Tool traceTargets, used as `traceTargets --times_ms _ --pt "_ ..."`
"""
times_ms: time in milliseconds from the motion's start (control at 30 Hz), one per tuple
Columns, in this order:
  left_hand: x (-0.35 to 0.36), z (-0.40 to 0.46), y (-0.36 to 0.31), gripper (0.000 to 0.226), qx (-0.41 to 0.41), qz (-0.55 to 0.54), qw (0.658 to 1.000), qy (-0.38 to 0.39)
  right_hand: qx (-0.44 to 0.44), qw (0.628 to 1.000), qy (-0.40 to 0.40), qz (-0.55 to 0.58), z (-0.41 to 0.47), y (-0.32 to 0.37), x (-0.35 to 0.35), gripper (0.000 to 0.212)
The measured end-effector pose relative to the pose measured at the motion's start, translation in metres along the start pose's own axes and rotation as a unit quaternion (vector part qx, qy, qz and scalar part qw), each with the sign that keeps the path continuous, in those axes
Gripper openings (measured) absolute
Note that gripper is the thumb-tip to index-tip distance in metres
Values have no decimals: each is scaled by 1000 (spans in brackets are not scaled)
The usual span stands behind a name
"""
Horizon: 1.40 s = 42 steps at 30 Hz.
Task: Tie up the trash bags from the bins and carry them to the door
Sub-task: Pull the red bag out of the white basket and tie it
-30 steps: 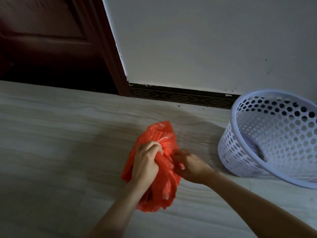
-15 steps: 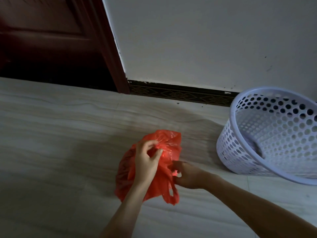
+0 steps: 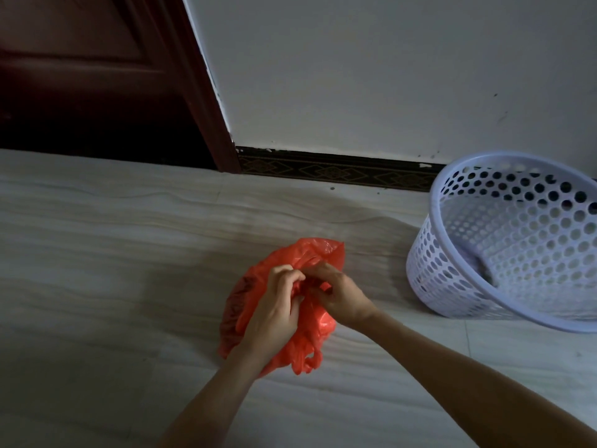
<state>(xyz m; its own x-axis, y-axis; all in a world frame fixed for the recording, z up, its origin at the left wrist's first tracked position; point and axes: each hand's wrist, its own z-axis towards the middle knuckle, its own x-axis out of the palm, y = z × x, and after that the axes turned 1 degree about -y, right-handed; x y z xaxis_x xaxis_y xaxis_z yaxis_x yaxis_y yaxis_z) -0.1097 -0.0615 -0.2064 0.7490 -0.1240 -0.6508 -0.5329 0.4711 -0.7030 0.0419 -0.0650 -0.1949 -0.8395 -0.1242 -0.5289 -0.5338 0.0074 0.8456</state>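
Both hands are pinching the red trash bag [image 3: 318, 331] left of the white bin [image 3: 504, 240] — left hand [image 3: 274, 312] and right hand [image 3: 339, 295] gripping its gathered top.

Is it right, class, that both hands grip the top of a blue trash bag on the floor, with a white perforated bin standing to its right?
One detail is wrong: the trash bag is red-orange, not blue. The head view shows the left hand and right hand gripping its top on the floor, the white perforated bin to its right.
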Motion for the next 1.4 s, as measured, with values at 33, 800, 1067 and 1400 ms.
traceTargets --times_ms 33,800,1067,1400 --pt "0 0 2 46 6 6 1000 -7 -9 1000 -4 -3 0 -1 3 36" --pt "-4 -8 22 21 64 304 945 -102 -274 894 -49 -350 9 -2 1 11" --pt "5 -8 15 14 107 330 929 -131 -294 889 -56 -347 5 -5 -8 9" --pt "11 -9 5 22 48 304 946 -99 6 997 -34 -63 -3 -7 7 25"
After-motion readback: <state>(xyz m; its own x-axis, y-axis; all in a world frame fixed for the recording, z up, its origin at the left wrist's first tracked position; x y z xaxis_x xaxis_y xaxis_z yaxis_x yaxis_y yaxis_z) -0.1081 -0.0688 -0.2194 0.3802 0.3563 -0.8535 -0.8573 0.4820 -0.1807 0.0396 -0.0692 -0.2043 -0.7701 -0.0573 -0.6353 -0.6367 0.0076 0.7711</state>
